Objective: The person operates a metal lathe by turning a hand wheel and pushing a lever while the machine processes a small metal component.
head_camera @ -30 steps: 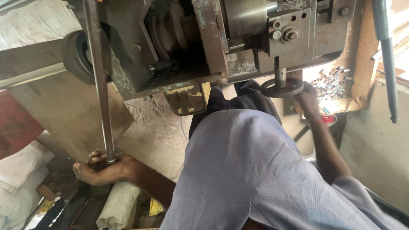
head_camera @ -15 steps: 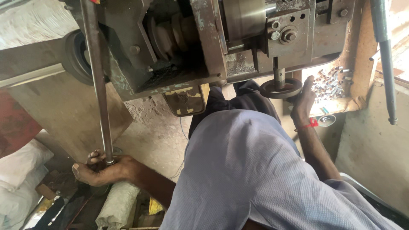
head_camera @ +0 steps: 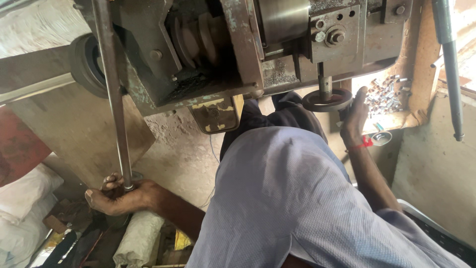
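**Steel rod (head_camera: pixel 115 99) gripped at its foot, handwheel touched from the side**

Wrapped tight around the rod's lower end, at lower left of the frame: left hand (head_camera: pixel 121 196), fingers curled shut over the metal and knuckles facing up. Rising from that fist, slightly slanted, to the top edge at upper left. Passing in front of a dark round wheel on the side of a heavy, worn grey-green machine (head_camera: pixel 238 59) that fills the upper half of the frame.

At centre right: right hand (head_camera: pixel 354 119), fingers stretched upward and loose, tips resting against the rim of a small dark handwheel (head_camera: pixel 325 100) under the machine. Not closed around it. A red thread (head_camera: pixel 366 143) at the wrist.

Compared with a second ago: right hand shifted from beneath the wheel out to its right edge, fingers now straighter. Left-hand hold on the rod unchanged, rod in the same place. By judgement, a steady clamp on the rod and only a light touch on the wheel.

Further out: a pale blue shirt (head_camera: pixel 287 198) across the lower middle, a heap of small shiny metal pieces (head_camera: pixel 384 97) on a ledge just right of the wheel, white sacks (head_camera: pixel 22 193) at far left, and a second thin bar (head_camera: pixel 448 64) hanging at upper right.
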